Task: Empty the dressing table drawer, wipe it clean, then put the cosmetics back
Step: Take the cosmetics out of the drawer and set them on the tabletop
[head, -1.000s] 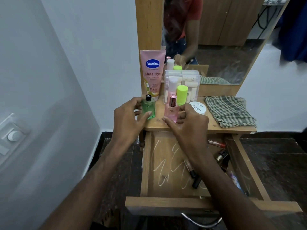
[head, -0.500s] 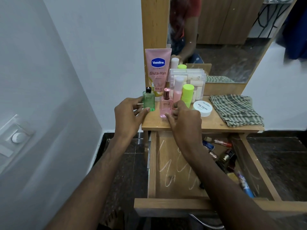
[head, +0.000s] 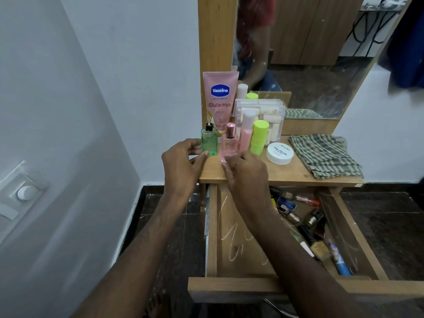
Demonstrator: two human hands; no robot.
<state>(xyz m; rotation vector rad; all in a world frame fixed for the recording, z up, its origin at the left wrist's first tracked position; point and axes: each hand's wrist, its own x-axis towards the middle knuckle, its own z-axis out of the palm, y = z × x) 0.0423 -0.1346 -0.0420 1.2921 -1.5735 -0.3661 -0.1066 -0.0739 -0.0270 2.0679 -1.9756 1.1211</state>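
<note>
The dressing table drawer (head: 229, 288) is pulled open below the tabletop (head: 293, 173). Several small cosmetics (head: 309, 221) lie along its right side; its left floor shows white scratch marks. A green DGZ bottle (head: 209, 142) and a pink DGZ bottle (head: 229, 145) stand upright side by side at the tabletop's front left. My left hand (head: 183, 164) pinches the green bottle's base between thumb and fingers. My right hand (head: 246, 173) holds the pink bottle low down with curled fingertips; its forearm crosses over the drawer.
Behind the bottles stand a pink Vaseline tube (head: 220, 99), a clear plastic box (head: 261, 113), a white-capped pink bottle (head: 246, 131) and a lime green stick (head: 259, 136). A white nail polish jar (head: 280, 153) and a checked cloth (head: 325, 156) lie to the right. A wall is close on the left.
Both hands have pushed the green and pink bottles farther back on the tabletop, closer to the Vaseline tube. More of the drawer's cosmetics now show.
</note>
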